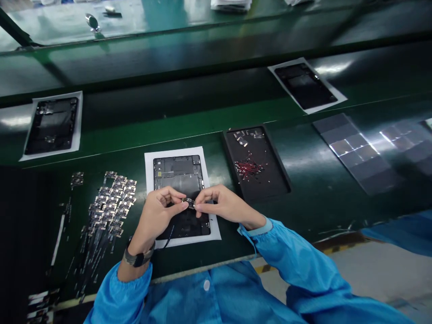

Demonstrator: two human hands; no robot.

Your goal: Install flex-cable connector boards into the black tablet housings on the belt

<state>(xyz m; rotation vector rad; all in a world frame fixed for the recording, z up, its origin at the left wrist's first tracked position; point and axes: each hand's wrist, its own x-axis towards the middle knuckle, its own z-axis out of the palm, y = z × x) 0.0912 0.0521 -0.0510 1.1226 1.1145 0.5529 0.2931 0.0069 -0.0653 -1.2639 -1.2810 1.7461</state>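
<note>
Between my two hands is a small circuit board (189,203), held above a black tablet housing (178,168). My left hand (164,208) pinches the board's left end between thumb and fingers. At its right end, my right hand (218,203) closes thumb and fingertips on the edge; whether a smaller part is also in those fingertips I cannot tell. The housing lies open side up on a white sheet (149,168), its middle partly covered by my hands. A thin dark cable (169,236) hangs over the housing's lower left corner.
Left of the sheet lie several small circuit boards (111,200) with ribbon cables. A black tray (281,175) at right holds red-and-black wires (249,168) and small metallic parts (242,138). More housings lie at back left (52,123) and back right (305,85). Dark flat panels (354,150) lie farther right.
</note>
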